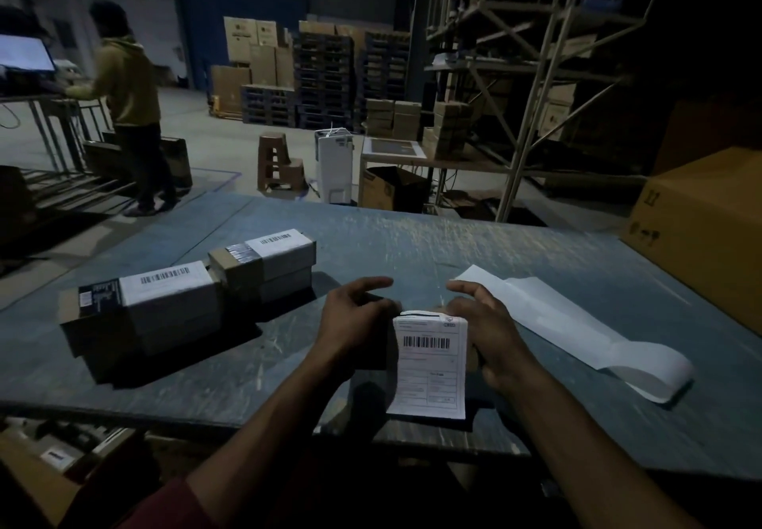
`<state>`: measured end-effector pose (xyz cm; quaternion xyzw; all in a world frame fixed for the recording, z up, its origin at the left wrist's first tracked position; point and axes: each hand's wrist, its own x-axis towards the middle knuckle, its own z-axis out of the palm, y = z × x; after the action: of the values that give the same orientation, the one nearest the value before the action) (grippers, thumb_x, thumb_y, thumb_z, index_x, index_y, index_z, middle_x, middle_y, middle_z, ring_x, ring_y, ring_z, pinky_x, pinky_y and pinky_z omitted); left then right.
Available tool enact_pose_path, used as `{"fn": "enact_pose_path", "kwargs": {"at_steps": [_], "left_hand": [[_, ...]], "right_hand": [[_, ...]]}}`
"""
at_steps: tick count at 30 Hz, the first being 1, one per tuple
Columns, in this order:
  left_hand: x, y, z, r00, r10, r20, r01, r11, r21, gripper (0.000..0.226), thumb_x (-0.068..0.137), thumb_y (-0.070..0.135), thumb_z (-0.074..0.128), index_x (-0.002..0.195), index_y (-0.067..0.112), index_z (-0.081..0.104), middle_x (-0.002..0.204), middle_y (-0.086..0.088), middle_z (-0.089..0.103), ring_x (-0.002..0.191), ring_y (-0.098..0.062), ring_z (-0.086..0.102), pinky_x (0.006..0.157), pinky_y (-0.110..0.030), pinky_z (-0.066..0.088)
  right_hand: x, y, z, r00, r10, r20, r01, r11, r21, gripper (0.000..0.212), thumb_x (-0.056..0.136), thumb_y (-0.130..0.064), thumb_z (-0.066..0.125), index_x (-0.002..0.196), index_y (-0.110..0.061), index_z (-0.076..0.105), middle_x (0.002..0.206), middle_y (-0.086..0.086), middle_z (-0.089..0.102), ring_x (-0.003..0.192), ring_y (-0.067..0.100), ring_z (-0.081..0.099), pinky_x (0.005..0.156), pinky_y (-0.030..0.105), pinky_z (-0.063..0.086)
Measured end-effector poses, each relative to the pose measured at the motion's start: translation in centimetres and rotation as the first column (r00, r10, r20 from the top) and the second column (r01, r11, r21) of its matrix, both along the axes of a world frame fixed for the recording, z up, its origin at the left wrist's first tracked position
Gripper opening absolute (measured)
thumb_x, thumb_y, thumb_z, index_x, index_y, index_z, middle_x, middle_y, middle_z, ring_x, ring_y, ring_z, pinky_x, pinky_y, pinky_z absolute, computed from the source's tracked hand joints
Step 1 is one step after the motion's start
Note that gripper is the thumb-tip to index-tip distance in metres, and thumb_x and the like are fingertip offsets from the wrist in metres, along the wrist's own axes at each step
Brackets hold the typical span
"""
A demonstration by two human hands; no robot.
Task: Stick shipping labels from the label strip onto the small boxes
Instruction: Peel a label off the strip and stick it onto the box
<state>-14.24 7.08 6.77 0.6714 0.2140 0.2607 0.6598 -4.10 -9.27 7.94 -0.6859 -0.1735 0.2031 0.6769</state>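
Two labelled small boxes [136, 314] stacked at nine o'clock on the table [412, 240], a small box held between left hand [354, 322] and right hand [486, 330], fingers curled round its sides, shipping label [431, 363] draped over it, label strip [577, 334] laid at three o'clock.

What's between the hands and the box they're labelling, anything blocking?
Nothing visible. The left hand and right hand already flank the small box, pressing the shipping label that covers its near face. The box itself is mostly hidden. The spent label strip lies apart on the right.
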Motion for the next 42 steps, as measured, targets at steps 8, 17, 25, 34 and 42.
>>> {"fn": "enact_pose_path", "kwargs": {"at_steps": [8, 17, 25, 34, 42], "left_hand": [[-0.6, -0.3, 0.8, 0.999, -0.050, -0.001, 0.050, 0.997, 0.053, 0.049, 0.079, 0.037, 0.089, 0.122, 0.023, 0.072, 0.100, -0.003, 0.078, 0.091, -0.018, 0.078, 0.083, -0.038, 0.064], [-2.2, 1.4, 1.4, 0.913, -0.379, 0.149, 0.390, 0.920, -0.049, 0.047, 0.087, 0.026, 0.074, 0.133, 0.019, 0.067, 0.119, -0.015, 0.074, 0.109, -0.035, 0.075, 0.093, -0.047, 0.062], [-1.3, 2.7, 1.1, 0.969, -0.183, 0.163, 0.192, 0.981, -0.039, 0.017, 0.099, 0.017, 0.064, 0.107, 0.016, 0.079, 0.102, -0.011, 0.077, 0.096, -0.028, 0.070, 0.075, -0.042, 0.056], [-1.3, 2.5, 3.0, 0.971, -0.199, -0.133, 0.140, 0.924, -0.356, 0.026, 0.101, 0.024, 0.056, 0.101, 0.010, 0.077, 0.103, -0.017, 0.076, 0.092, -0.035, 0.069, 0.076, -0.049, 0.062], [-1.5, 3.5, 3.6, 0.897, -0.298, -0.327, 0.264, 0.954, -0.144, 0.070, 0.091, 0.073, 0.052, 0.143, 0.026, 0.055, 0.142, -0.012, 0.057, 0.132, -0.037, 0.055, 0.105, -0.058, 0.044]], "right_hand": [[-0.7, -0.1, 0.7, 0.999, 0.019, 0.041, -0.021, 0.999, 0.033, 0.047, 0.083, -0.023, 0.085, 0.124, -0.023, 0.061, 0.100, 0.012, 0.078, 0.090, 0.017, 0.074, 0.068, 0.024, 0.055], [1.7, -0.6, 1.6, 0.977, -0.085, -0.197, 0.057, 0.988, -0.145, 0.023, 0.100, -0.026, 0.063, 0.084, -0.010, 0.067, 0.093, 0.020, 0.071, 0.076, 0.032, 0.067, 0.072, 0.039, 0.054], [2.2, -1.6, 1.9, 0.994, 0.113, 0.008, -0.111, 0.990, -0.089, 0.081, 0.076, -0.087, 0.059, 0.130, -0.028, 0.067, 0.143, 0.007, 0.064, 0.136, 0.031, 0.057, 0.113, 0.056, 0.046], [2.9, -4.1, 0.5, 0.414, 0.514, 0.751, -0.086, 0.844, -0.530, 0.125, 0.063, -0.050, 0.097, 0.161, -0.039, 0.020, 0.173, -0.016, 0.009, 0.160, 0.001, 0.001, 0.128, 0.027, 0.013], [3.2, -3.4, -0.1, 0.573, 0.345, 0.744, -0.161, 0.937, -0.311, 0.085, 0.064, -0.005, 0.095, 0.130, -0.044, 0.059, 0.126, -0.022, 0.068, 0.116, -0.009, 0.064, 0.102, 0.020, 0.054]]}}
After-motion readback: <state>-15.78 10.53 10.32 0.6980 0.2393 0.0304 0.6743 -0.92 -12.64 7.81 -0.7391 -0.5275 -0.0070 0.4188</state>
